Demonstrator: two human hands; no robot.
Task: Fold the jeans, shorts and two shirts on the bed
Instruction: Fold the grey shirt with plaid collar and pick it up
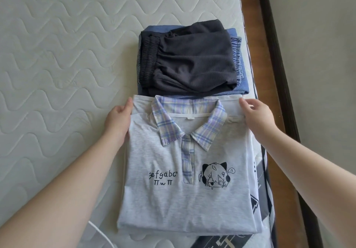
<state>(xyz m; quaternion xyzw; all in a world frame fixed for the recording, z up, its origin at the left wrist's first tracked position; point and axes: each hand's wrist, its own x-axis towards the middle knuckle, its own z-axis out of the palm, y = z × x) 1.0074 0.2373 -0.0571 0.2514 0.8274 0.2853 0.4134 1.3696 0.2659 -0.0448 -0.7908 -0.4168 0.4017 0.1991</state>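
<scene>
A grey polo shirt (pixel 173 199) with a plaid collar and a cartoon print lies folded on the mattress. A white shirt (pixel 255 195) with a dark print shows beneath its right edge. My left hand (pixel 119 120) rests against the grey shirt's left shoulder edge, thumb on top. My right hand (pixel 258 116) pinches the right shoulder corner. Beyond the shirts, dark folded shorts (pixel 190 59) lie on top of folded blue jeans (pixel 238 55).
The quilted white mattress (pixel 57 55) stretches to the left and far side. A wooden bed frame (pixel 258 55) runs along the right, with the floor beyond it. A white cable (pixel 102 234) lies near the front edge.
</scene>
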